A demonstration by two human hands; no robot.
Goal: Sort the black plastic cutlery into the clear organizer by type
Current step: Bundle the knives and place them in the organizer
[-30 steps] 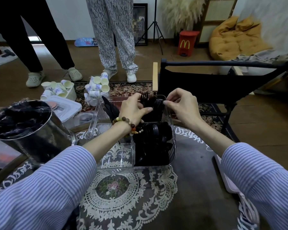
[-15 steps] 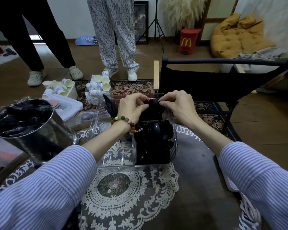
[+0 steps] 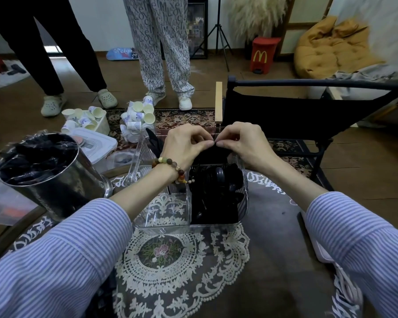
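Note:
A clear organizer (image 3: 161, 216) stands on the table in front of me. Its near right compartment is packed with black spoons (image 3: 218, 180). Black cutlery also fills the far right compartment (image 3: 213, 154), under my hands. My left hand (image 3: 184, 145), with a bead bracelet on the wrist, and my right hand (image 3: 244, 143) meet fingertip to fingertip over that far compartment, fingers curled, pinching black cutlery I can barely see. A few black pieces (image 3: 154, 141) stick up at the far left of the organizer. The near left compartment holds nothing.
A steel bucket (image 3: 55, 187) stuffed with black plastic-wrapped cutlery stands at my left. Behind it are a white lidded box (image 3: 97, 143) and paper cups (image 3: 138, 113) on the floor. Two people stand beyond. A black folding chair (image 3: 285, 115) is past the table.
Both hands have lowered and drawn together over the far right compartment. The fork tines seen sticking up a second ago are now hidden beneath my fingers.

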